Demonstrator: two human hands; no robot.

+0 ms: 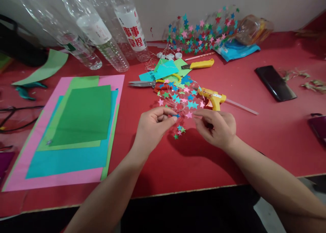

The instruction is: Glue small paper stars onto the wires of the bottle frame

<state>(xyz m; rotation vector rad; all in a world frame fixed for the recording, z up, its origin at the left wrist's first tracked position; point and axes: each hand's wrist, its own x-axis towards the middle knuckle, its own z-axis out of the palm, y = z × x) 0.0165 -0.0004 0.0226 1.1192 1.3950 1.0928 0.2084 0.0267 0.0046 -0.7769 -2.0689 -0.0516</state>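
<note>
My left hand (155,126) pinches a small blue star (177,116) between thumb and fingertips, over the middle of the red table. Facing it, my right hand (216,126) has its thumb and index finger apart, the index fingertip near a pink star (188,115); its other fingers are curled. Beyond both hands, a cluster of colored paper stars (175,97) hangs together on clear strands. A few loose stars (180,128) lie between the hands. The yellow glue gun (215,98), with a clear stick in its back, rests just beyond my right hand.
Stacked colored paper sheets (84,114) cover the table's left. Scissors (142,84), a yellow cutter (201,64) and paper pieces lie behind the stars. Plastic bottles (129,29) stand at the back left, a star bunch (201,34) at the back. A black phone (275,83) lies right.
</note>
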